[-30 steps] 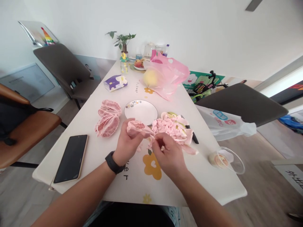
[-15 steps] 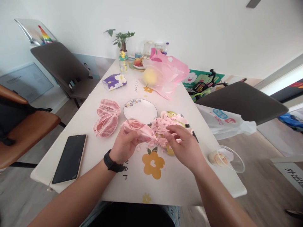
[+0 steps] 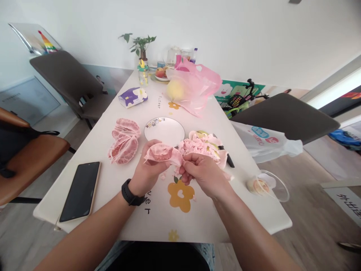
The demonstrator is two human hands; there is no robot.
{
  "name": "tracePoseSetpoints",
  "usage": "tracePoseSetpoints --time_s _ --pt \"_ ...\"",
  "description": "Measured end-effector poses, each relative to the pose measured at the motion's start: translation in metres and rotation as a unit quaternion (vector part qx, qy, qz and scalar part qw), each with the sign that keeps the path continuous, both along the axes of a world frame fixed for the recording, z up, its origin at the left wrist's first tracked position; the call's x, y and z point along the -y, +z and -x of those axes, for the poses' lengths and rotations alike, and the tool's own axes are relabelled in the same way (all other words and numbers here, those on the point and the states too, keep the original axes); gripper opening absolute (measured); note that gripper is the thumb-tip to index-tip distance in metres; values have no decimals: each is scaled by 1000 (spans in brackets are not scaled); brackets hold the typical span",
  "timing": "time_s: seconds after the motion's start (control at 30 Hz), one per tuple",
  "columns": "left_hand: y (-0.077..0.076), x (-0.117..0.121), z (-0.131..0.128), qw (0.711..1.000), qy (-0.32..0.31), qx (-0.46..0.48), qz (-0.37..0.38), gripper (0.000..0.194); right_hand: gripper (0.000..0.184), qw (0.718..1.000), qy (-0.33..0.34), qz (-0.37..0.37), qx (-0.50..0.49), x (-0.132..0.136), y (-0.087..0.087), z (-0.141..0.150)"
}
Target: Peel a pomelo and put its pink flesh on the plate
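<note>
Two hands above the counter (image 3: 214, 220): left hand (image 3: 148, 167) and right hand (image 3: 203, 175), fingers (image 3: 188, 168) of both closed on a single pink pomelo segment (image 3: 163, 154), membrane partly torn open. Long axis of segment roughly crosswise, running left to right; bulk of it in left hand, thin membrane end drawn into right hand. Left hand nearer the bulk. Heap of shredded pomelo pulp (image 3: 197, 145) just beyond right hand, resting on pale rind (image 3: 194, 134). Black-handled knife (image 3: 229, 160) just right of heap. Patterned white plate (image 3: 165, 131) just behind segment. Peeled pomelo segments (image 3: 124, 141) left of left hand, near. Black smartphone (image 3: 80, 192) farther left, nearer counter edge.
</note>
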State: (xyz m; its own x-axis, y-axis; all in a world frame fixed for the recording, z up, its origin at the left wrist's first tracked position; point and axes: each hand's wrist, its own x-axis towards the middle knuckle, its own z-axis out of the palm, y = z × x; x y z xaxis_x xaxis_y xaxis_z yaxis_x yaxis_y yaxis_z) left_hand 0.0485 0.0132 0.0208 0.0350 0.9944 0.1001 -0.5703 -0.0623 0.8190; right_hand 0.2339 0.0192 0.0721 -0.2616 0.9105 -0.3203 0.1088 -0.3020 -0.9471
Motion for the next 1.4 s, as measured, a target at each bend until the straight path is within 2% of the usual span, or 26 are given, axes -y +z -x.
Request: tracePoseSetpoints --time_s 0.13,0.27,0.47,0.6,0.7,0.77,0.8,0.9,0.97,1.03,1.1,1.17,1.23,1.3,1.33,1.4 --pt "-1 0 0 1000 4 -10 1 59 6 1000 -13 -10 26 -2 -2 1" --pt "5 -1 1 1000 -11 19 16 61 9 999 -14 -9 35 -1 -1 0" --pt "13 -2 3 992 -111 43 32 24 6 998 6 -26 61 6 5 -3" --pt "12 0 6 978 -166 109 63 28 6 998 -26 -50 37 -3 -5 -11" --pt "11 1 9 966 -189 157 78 33 12 987 -86 -67 118 -18 -14 -28" --pt "10 1 10 965 -194 160 80 35 18 964 -92 -108 225 -26 -18 -41" --pt "9 1 10 966 -195 150 76 36 24 940 -84 -147 295 -30 -19 -48" --pt "8 1 7 975 -194 93 58 33 38 843 -47 -277 458 -36 -25 -66" --pt "8 1 4 979 -188 54 52 32 28 807 -46 -328 489 -39 -31 -73" --pt "9 2 0 983 -177 25 48 31 28 796 -49 -353 489 -40 -35 -76" --pt "10 2 -3 986 -162 2 43 28 31 801 -43 -362 476 -36 -34 -73" --pt "10 3 -6 988 -144 -27 40 25 32 832 -20 -343 436 -28 -27 -65" --pt "8 4 -7 991 -104 -73 43 28 53 887 39 -286 360 -16 -16 -51" --pt "5 5 -8 988 -50 -133 54 38 79 926 106 -225 283 -7 -4 -36" --pt "4 6 -8 985 -33 -159 57 44 88 934 136 -203 260 -4 2 -29" --pt "2 7 -7 979 -30 -194 55 54 88 939 172 -181 237 -2 10 -17"
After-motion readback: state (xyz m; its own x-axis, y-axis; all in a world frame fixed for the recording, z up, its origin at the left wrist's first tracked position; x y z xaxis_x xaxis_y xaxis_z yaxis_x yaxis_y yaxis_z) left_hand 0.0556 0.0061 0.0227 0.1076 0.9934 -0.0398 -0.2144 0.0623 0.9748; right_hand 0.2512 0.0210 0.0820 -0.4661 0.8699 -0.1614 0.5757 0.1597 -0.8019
